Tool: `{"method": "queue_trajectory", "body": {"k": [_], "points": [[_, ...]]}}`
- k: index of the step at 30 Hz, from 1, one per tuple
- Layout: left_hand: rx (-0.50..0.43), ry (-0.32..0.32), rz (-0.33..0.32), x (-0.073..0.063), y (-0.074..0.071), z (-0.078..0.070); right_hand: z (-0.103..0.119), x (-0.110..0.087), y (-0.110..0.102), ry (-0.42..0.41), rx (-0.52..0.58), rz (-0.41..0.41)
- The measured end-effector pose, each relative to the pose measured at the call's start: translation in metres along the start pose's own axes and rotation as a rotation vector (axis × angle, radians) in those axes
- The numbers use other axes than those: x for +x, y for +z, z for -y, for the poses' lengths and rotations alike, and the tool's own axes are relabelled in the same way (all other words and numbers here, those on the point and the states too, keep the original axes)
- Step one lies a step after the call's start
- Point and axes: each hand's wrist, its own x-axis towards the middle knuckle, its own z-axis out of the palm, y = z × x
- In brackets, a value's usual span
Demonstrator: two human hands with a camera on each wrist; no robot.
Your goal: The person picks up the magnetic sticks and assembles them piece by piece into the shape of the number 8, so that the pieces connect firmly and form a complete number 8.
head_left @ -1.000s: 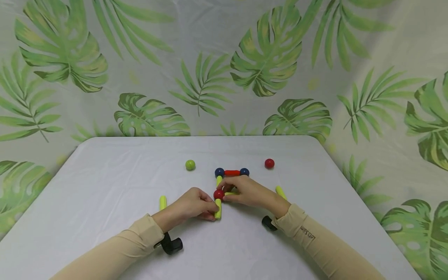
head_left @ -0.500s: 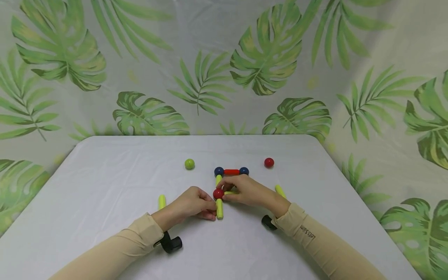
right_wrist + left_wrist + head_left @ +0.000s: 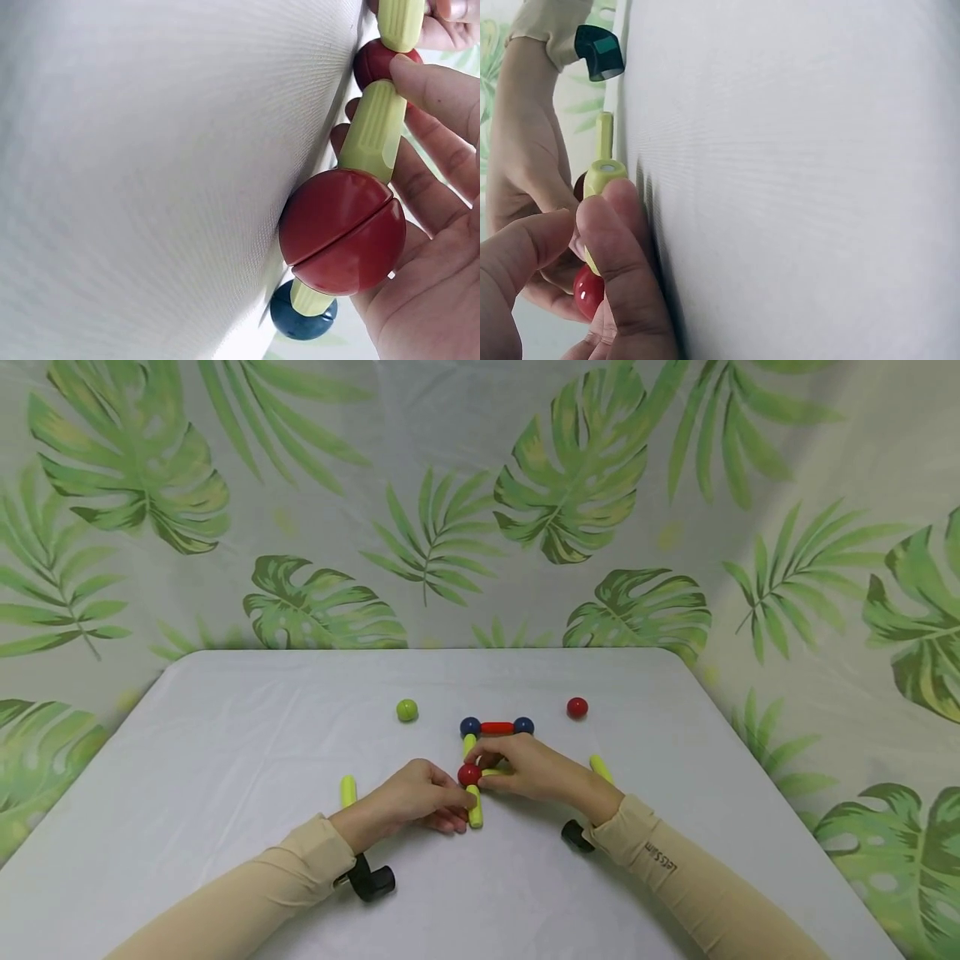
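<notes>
My right hand (image 3: 528, 768) grips a red ball (image 3: 469, 775) of a toy frame of rods and balls. Thumb and fingers of my left hand (image 3: 416, 793) pinch a yellow-green rod (image 3: 476, 817) that points from this ball towards me. In the left wrist view the rod's free end shows a pale round spot. At the frame's back, a red rod (image 3: 497, 728) joins two blue balls (image 3: 470, 727). Another yellow-green rod (image 3: 371, 127) runs to a second red ball (image 3: 341, 232) beside my right palm, hidden by that hand in the head view.
A green ball (image 3: 407, 710) lies back left and a loose red ball (image 3: 577, 707) back right on the white table (image 3: 262, 718). One rod (image 3: 348, 791) lies by my left forearm, another (image 3: 599, 768) by my right. Black devices (image 3: 372, 882) sit at both wrists.
The near end of the rod at my left hand has swung slightly to the right, and my left fingertips have shifted right with it. My right hand stays on the red ball.
</notes>
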Motion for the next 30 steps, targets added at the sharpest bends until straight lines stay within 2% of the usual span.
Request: {"method": "queue_trajectory", "body": {"k": [4, 10, 30], "points": [[0.050, 0.018, -0.020, 0.0035, 0.0033, 0.0008, -0.0008, -0.0002, 0.0000, 0.006, 0.006, 0.003], [0.066, 0.004, -0.048, 0.0075, 0.0059, 0.0020, -0.0010, -0.0002, -0.0001, 0.004, 0.008, 0.010], [0.033, -0.007, -0.016, 0.0080, 0.0020, 0.0020, -0.0025, 0.0002, -0.0005, -0.001, 0.016, 0.013]]}}
